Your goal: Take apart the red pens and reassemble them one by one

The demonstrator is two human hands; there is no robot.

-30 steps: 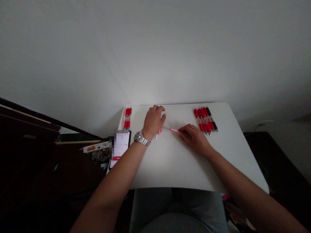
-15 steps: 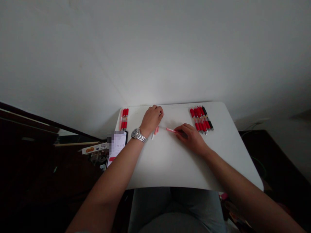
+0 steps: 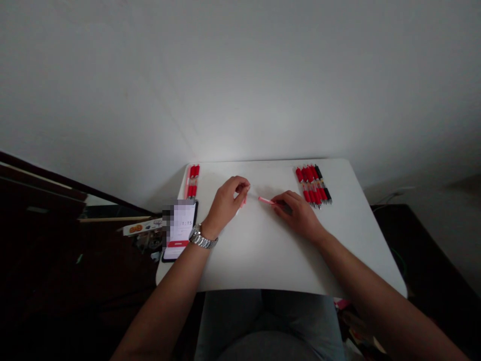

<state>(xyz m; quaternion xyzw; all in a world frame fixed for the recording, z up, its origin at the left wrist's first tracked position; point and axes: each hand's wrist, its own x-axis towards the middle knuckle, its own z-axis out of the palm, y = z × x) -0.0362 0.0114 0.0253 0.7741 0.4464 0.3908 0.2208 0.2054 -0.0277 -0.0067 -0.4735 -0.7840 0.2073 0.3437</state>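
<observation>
Over the middle of the white table (image 3: 255, 260), my left hand (image 3: 230, 200) has thumb and forefinger pinched together. A faint pale sliver shows near those fingertips, too blurred to name. Partly behind this hand, small pink pieces (image 3: 244, 202) lie on the tabletop. Just to the right, my right hand (image 3: 296, 213) grips a slim pink-and-white pen-like stick (image 3: 265, 200) by one end, its other end pointing left toward my left hand. A silver watch (image 3: 203, 238) is on my left wrist.
Several red pens and a black one (image 3: 312, 184) lie side by side at the back right. Red pens (image 3: 194, 181) and a pink strip (image 3: 187, 182) lie at the back left corner. A lit phone (image 3: 179, 233) rests at the left edge. Behind the table stands a wall (image 3: 263, 90).
My left hand has drawn back toward me and turned, with finger and thumb now plainly pinched. My right hand stays nearly in place, still gripping the pink-and-white stick.
</observation>
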